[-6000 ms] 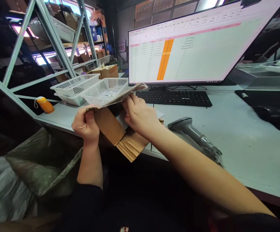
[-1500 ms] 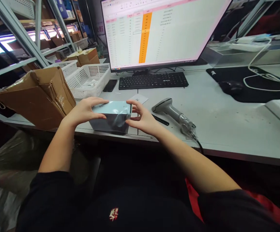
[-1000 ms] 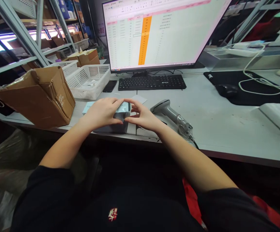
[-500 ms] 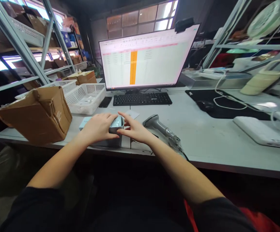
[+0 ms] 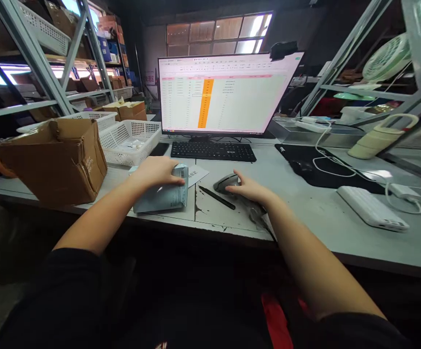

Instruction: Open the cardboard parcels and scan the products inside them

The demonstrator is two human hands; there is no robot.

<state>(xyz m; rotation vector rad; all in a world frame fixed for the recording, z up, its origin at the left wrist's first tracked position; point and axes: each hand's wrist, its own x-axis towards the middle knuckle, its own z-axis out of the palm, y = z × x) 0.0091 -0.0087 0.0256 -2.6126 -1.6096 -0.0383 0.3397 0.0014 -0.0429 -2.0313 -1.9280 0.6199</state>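
Note:
My left hand point(image 5: 160, 170) lies over the top of a light blue box point(image 5: 163, 196) near the table's front edge. Its thumb rests on the box's upper face and its other fingers curl over the far side, partly hidden. To the right, my right hand point(image 5: 250, 188) is on a grey barcode scanner point(image 5: 226, 183), thumb and forefinger around its neck behind the head. The scanner's handle looks blurred under the palm, and its cable runs off the front edge. Between the hands lie a black pen point(image 5: 218, 198) and a small white paper slip point(image 5: 197, 174).
A keyboard point(image 5: 213, 151) and a monitor point(image 5: 228, 97) showing a spreadsheet stand behind. An opened cardboard box point(image 5: 61, 165) and a white basket point(image 5: 130, 150) are at left. Rightward are a mouse pad point(image 5: 323, 177), a mouse point(image 5: 302, 167), a white power bank point(image 5: 372, 208) and cables.
My right hand has left the light blue box and moved right onto the barcode scanner. The box now shows its broad printed face, with my left hand still on it. The pen has come into view.

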